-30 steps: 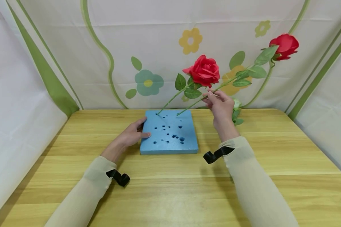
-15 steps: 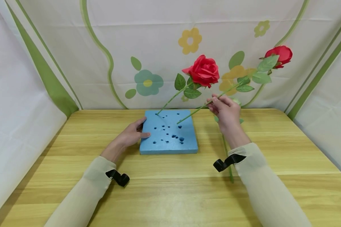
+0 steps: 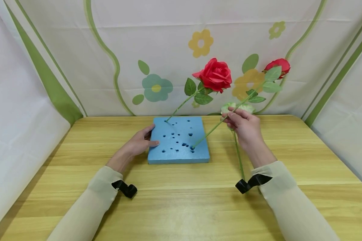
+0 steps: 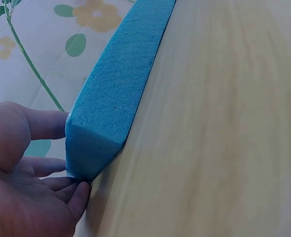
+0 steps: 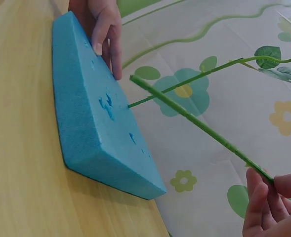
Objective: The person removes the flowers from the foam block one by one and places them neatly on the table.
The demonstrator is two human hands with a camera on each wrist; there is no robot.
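Note:
A blue foam block (image 3: 157,159), pitted with several holes, lies on the table. My left hand (image 3: 140,142) holds its left edge, thumb on the top face and fingers against the side. My right hand (image 3: 244,125) pinches the green stem of a red rose (image 3: 280,67) between thumb and fingertips. This rose leans up to the right; in the right wrist view its bare stem end (image 5: 138,79) hangs apart from the block's face. Another red rose (image 3: 215,75) is stuck in a hole at the block's back left, tilted right.
A pale green-white rose (image 3: 227,107) lies on the wooden table (image 3: 181,201) right of the block, its bloom partly behind my right hand. Its stem runs toward the front. A printed curtain (image 3: 175,43) hangs behind the table.
The held rose's stem end has come away from near the back right hole and moved toward the block's front right. My right hand has moved right and nearer. My left hand stays put.

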